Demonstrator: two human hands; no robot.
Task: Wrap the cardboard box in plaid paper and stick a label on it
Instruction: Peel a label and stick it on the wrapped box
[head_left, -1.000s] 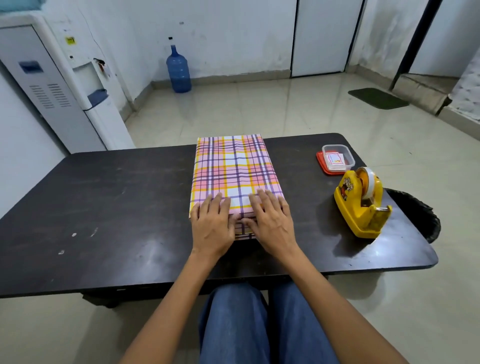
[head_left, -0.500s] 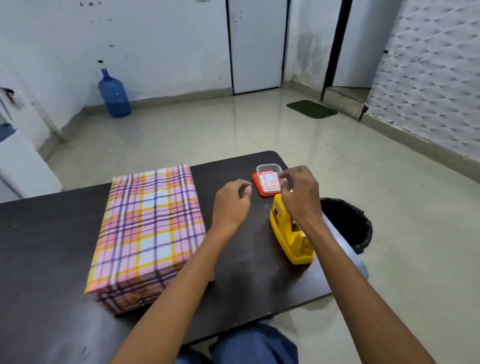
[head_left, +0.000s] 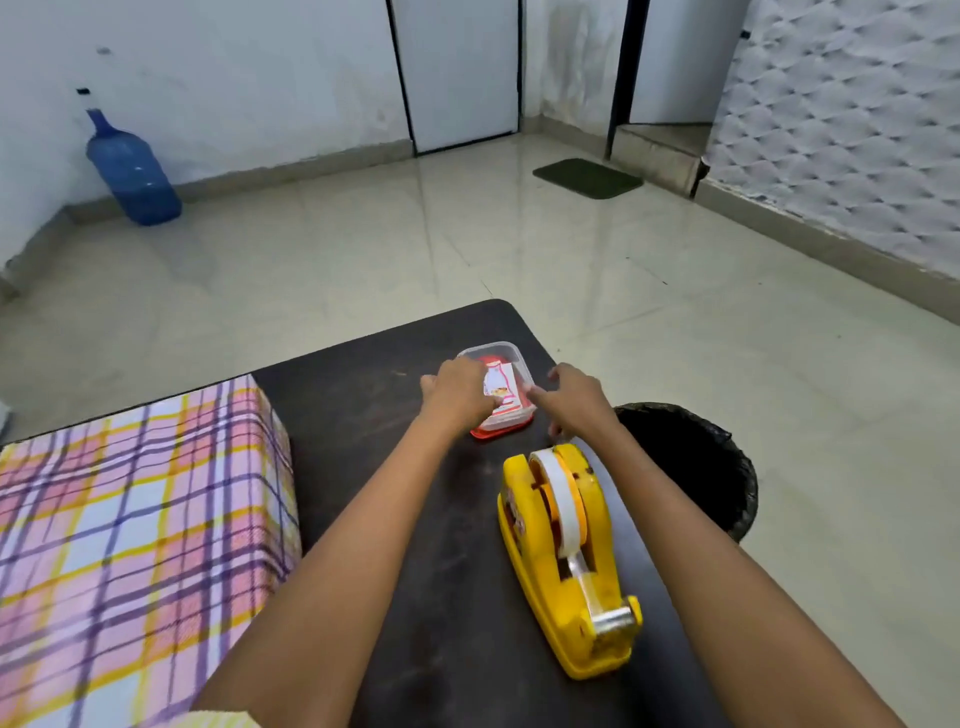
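Plaid paper covers the box completely; the plaid-wrapped box (head_left: 140, 545) lies flat at the left end of the dark surface (head_left: 374, 415), with no label visible on its upper face. Wrapping is judged complete and labelling is the step in hand. The left hand (head_left: 457, 397) is over the clear container (head_left: 511, 349), which sits on a red lid near the far right corner; its fingers are curled and appear to pinch a white-and-red label (head_left: 503, 384) standing partly out of the container. The right hand (head_left: 576, 402) sits just beside the container, forefinger extended toward it, remaining fingers loosely bent, nothing held; contact with the container wall cannot be confirmed. A yellow tape dispenser (head_left: 561, 571) stands nearer the person and a black bin (head_left: 696, 462) sits off the right edge of the surface. Recommendation: steady the container with the right hand while the left draws out one label only, peel any backing over the bin, then carry the label across and press it flat and square on the box's upper face, smoothing outward.
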